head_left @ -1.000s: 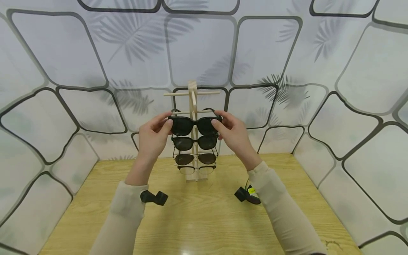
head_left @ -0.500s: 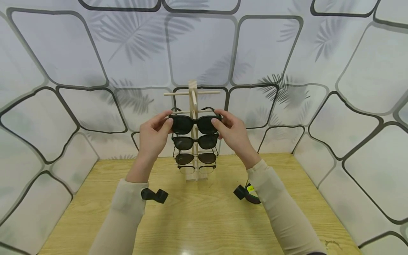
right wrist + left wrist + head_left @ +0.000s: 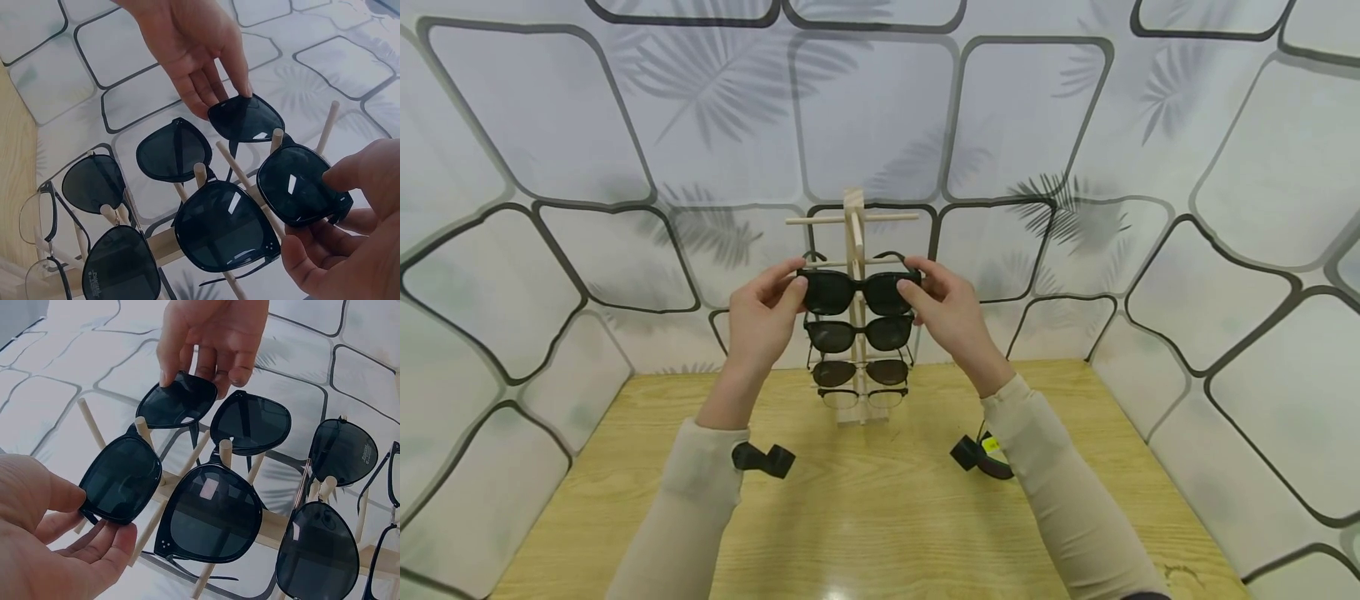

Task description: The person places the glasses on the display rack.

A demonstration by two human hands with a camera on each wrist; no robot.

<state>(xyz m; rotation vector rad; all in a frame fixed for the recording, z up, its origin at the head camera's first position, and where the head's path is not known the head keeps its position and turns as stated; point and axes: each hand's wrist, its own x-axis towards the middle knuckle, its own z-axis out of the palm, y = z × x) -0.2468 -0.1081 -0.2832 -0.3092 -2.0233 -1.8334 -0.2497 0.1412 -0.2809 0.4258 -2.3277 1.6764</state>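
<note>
Black sunglasses [image 3: 830, 293] sit at the second rung from the top of a wooden eyewear stand [image 3: 854, 218]. My left hand [image 3: 762, 321] pinches their left end between thumb and fingers. At the other end my right hand [image 3: 951, 317] pinches the frame the same way, its thumb on the front of the lens. In the left wrist view a rung's tip shows at the bridge of these sunglasses [image 3: 122, 478]. Right below hangs a second black pair of sunglasses [image 3: 831, 337]. Lower down are thin-framed sunglasses [image 3: 833, 374] and clear half-rim eyeglasses [image 3: 841, 400].
The stand rises from a light wood table [image 3: 850, 517], near the patterned back wall [image 3: 880, 117]. Its top rung [image 3: 891, 219] bears no glasses. Black wrist cameras [image 3: 778, 461] hang by both cuffs.
The held sunglasses have risen very slightly from one second ago, and the forearms have shifted a little with them. Both hands keep their grip; the other glasses have not moved.
</note>
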